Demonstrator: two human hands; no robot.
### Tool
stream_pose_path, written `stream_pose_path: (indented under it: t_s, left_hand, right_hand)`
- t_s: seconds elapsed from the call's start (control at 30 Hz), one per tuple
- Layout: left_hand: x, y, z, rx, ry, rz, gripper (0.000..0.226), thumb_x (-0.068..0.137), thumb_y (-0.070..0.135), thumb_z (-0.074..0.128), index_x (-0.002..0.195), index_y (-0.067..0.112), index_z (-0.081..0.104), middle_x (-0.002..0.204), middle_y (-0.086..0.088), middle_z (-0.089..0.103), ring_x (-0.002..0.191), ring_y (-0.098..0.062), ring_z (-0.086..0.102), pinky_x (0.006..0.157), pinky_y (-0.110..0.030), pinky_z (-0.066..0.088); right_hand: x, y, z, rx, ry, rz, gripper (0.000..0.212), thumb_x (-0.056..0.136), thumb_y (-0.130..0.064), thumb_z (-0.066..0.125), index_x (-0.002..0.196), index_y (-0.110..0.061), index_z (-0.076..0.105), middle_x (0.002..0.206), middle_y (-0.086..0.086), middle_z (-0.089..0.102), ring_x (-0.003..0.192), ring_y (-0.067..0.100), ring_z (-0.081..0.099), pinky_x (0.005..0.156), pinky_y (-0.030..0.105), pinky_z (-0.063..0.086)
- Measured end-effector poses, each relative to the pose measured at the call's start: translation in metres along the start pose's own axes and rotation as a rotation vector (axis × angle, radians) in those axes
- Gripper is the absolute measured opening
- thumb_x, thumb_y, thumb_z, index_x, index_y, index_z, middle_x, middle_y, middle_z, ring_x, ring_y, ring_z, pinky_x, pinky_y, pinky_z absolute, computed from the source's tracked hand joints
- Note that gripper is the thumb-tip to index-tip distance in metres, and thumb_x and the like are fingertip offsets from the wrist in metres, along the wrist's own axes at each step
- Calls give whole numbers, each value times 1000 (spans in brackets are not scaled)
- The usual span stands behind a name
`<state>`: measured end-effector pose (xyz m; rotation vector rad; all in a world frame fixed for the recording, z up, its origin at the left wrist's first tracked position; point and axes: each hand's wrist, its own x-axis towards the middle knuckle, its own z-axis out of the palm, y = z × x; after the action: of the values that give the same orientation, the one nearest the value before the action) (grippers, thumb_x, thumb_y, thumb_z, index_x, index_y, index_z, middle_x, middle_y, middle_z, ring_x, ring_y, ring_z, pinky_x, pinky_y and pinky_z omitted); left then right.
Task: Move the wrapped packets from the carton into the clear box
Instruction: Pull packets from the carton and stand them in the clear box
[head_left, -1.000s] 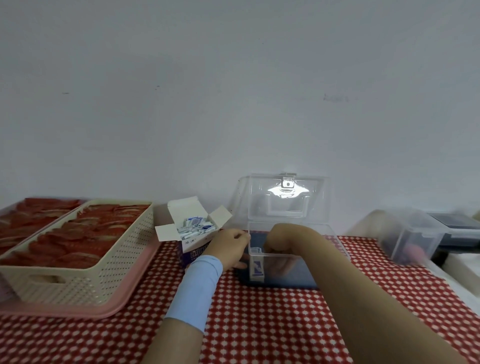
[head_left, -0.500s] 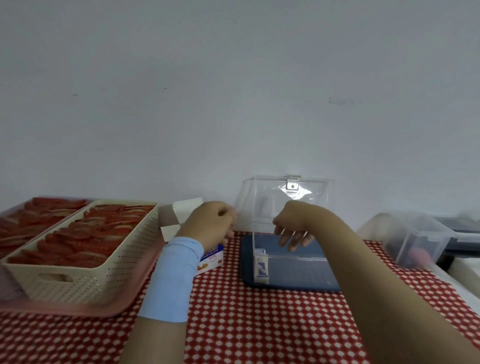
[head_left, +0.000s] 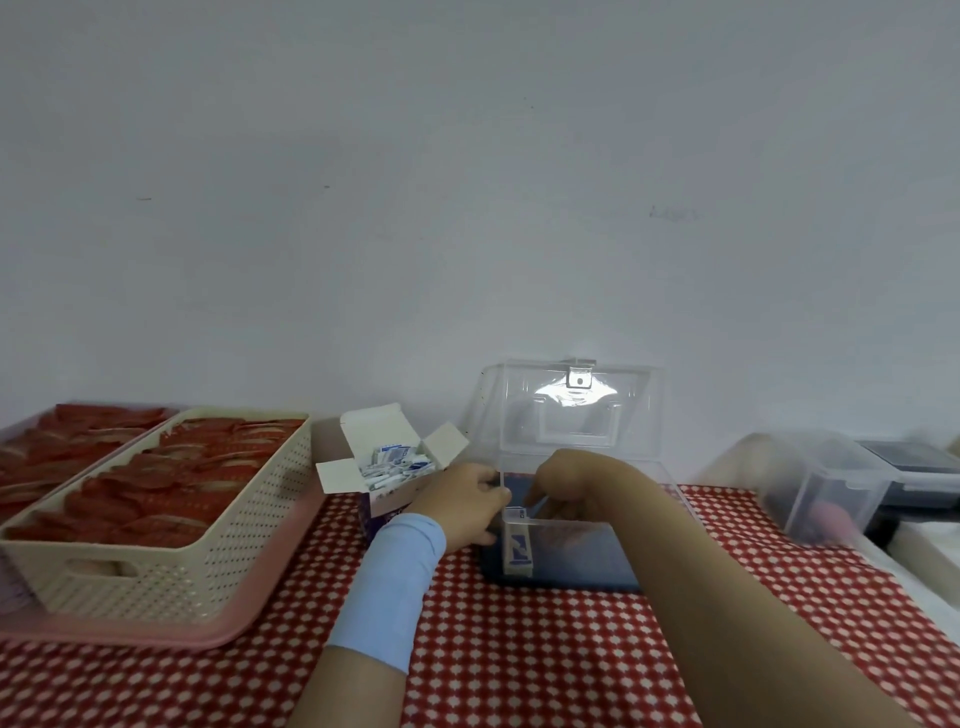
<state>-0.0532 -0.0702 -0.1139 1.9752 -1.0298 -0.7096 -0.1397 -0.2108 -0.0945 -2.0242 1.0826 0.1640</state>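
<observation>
The small white carton (head_left: 387, 501) stands open with its flaps up and several white-and-blue wrapped packets (head_left: 397, 461) inside. Right of it is the clear box (head_left: 657, 470), lid raised, on a dark blue base. A packet (head_left: 518, 548) stands upright in the box's front-left corner. My left hand (head_left: 462, 506), with a light blue wrist sleeve, is at the box's left wall, fingers pinched on something small and pale. My right hand (head_left: 574, 480) reaches down into the box, fingers pointing at the standing packet; what it holds is hidden.
A cream perforated basket (head_left: 218, 545) of red sachets sits on a pink tray (head_left: 171, 631) at the left, with a second tray of sachets behind it. At the right stands another clear lidded bin (head_left: 826, 486). The red checked tablecloth (head_left: 519, 649) covers the table; a wall is close behind.
Half a second ago both hands were raised, the left over the carton. The left has come down to the box's left wall and the right has dropped into the box.
</observation>
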Motion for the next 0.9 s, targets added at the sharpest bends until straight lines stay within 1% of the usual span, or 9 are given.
stream_pose_path:
  t_s: [0.17, 0.27, 0.37, 0.43, 0.53, 0.63, 0.73, 0.77, 0.9]
  left_hand:
    - [-1, 2, 1, -19, 6, 0, 27, 91, 17, 57, 114, 4, 64, 107, -17, 71, 98, -28, 70, 85, -49, 58]
    - [-7, 5, -6, 73, -16, 9, 26, 93, 24, 56, 115, 14, 67, 106, -8, 73, 98, -23, 70, 89, -47, 57]
    - [-18, 15, -23, 40, 72, 37, 16, 99, 26, 53, 108, 22, 65, 102, 0, 72, 90, -14, 71, 81, -31, 60]
    - [-28, 21, -42, 54, 203, 96, 13, 100, 22, 52, 106, 27, 62, 100, 2, 72, 81, -9, 69, 69, -21, 57]
    - [-37, 13, -69, 184, 418, 136, 16, 98, 24, 55, 106, 31, 67, 100, 14, 68, 80, 4, 61, 66, -6, 41]
    - [-41, -8, -82, 322, 531, 86, 19, 97, 25, 58, 112, 31, 69, 110, 14, 65, 92, 1, 56, 70, -6, 36]
    - [-43, -22, -84, 469, 539, 21, 33, 92, 38, 63, 125, 32, 64, 128, 6, 58, 116, -13, 52, 98, -25, 40]
    - [-45, -23, -84, 497, 508, 6, 39, 92, 40, 62, 129, 30, 62, 132, 5, 57, 121, -15, 50, 100, -26, 37]
    - [-46, -22, -87, 449, 416, 22, 50, 93, 35, 62, 141, 27, 50, 141, 8, 55, 125, -12, 51, 89, -16, 28]
  right_hand:
    - [-4, -1, 1, 39, 4, -13, 10, 99, -10, 55, 100, -1, 59, 112, 23, 70, 103, 34, 69, 92, 45, 56]
    - [-13, -3, -6, -50, 28, -28, 10, 99, -12, 52, 93, -4, 55, 106, 19, 74, 93, 30, 70, 93, 44, 55]
    - [-27, -14, -17, -69, 78, -59, 17, 99, -14, 53, 98, 1, 62, 98, 15, 76, 70, 24, 67, 70, 35, 56]
    - [-33, -26, -20, -61, 227, -160, 20, 97, -13, 53, 103, 1, 65, 93, 14, 76, 64, 23, 68, 59, 30, 54]
    - [-40, -48, -10, -49, 454, -459, 19, 95, -14, 53, 97, -8, 72, 93, 5, 76, 77, 19, 71, 74, 35, 59]
    - [-51, -67, 14, -119, 428, -691, 19, 96, -17, 58, 103, -23, 75, 104, -6, 73, 91, 10, 65, 84, 27, 53]
    - [-41, -77, 37, -258, 432, -726, 22, 96, -20, 58, 109, -28, 74, 112, -10, 72, 101, 9, 65, 92, 30, 54]
    - [-38, -78, 43, -287, 439, -720, 22, 97, -21, 58, 110, -28, 74, 114, -9, 71, 103, 10, 65, 92, 31, 54]
    - [-27, -82, 57, -432, 420, -669, 23, 97, -21, 57, 110, -29, 75, 114, -7, 70, 101, 15, 65, 86, 32, 55]
